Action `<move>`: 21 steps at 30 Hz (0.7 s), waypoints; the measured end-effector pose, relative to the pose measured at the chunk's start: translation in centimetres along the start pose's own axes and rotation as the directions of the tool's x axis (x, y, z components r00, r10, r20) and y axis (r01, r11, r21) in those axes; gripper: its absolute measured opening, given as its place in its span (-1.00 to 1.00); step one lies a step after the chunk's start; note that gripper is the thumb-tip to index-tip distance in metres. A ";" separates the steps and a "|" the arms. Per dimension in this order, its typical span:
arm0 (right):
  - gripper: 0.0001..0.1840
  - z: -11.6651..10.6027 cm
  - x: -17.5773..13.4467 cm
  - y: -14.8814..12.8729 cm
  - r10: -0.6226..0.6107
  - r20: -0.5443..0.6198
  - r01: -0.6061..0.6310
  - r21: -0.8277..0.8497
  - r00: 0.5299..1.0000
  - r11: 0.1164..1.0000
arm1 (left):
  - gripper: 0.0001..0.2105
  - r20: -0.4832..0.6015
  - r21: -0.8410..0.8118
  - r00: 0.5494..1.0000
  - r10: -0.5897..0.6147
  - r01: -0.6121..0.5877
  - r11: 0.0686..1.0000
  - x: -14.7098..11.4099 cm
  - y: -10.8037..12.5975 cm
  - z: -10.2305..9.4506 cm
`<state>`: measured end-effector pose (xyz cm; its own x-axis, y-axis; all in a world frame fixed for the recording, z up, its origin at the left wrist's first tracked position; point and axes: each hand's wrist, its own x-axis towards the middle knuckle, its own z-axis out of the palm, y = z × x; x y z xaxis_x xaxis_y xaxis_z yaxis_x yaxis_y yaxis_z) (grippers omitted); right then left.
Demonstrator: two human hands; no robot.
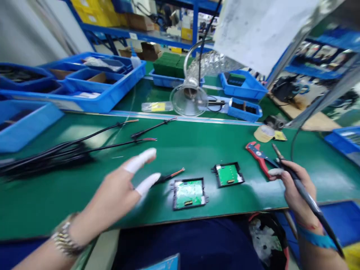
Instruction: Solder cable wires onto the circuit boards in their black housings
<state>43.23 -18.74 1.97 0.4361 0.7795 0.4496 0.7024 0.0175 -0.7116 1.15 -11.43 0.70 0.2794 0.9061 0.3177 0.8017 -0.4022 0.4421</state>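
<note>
My left hand point(120, 187), with white finger cots on thumb and index finger, is spread over the green bench. Beside its thumb lies a short black cable point(168, 177) with stripped wire ends; the fingers are apart. To its right rest two green circuit boards in black frames, a nearer one point(189, 193) and a farther one point(229, 174). My right hand point(298, 187) is closed around a soldering iron point(299, 183), its metal tip pointing away from me. The red and blue wire stripper point(260, 157) lies by the right fingertips; whether they touch it I cannot tell.
Black cables point(64, 152) are bundled at left, near blue parts bins point(104, 99). A clear fume-extraction hood point(189, 100) stands at the back. Farther right are a small blue bin point(244, 110), a tape roll point(264, 133) and a hanging paper sheet point(261, 30).
</note>
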 end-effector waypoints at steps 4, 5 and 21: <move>-0.65 -3.0 4.6 4.1 0.045 -0.051 -0.053 -0.150 0.998 0.987 | -0.54 0.086 0.087 0.986 0.143 -0.150 0.985 -0.7 -1.9 3.7; -0.66 -3.7 6.0 5.2 0.073 -0.079 -0.084 -0.146 0.994 0.986 | -0.56 0.089 0.097 0.984 0.154 -0.163 0.982 -1.1 -2.5 4.6; -0.74 0.9 21.8 11.6 0.287 -0.145 -0.203 0.423 0.947 0.883 | -0.50 -0.118 0.264 0.938 0.327 -0.288 0.921 -2.6 -2.7 7.1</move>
<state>60.41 -0.97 2.99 0.6962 0.6522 0.2999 0.2937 0.1224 -0.9480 2.03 -11.77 -7.23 0.4623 0.7024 0.5412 0.7967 -0.5970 0.0943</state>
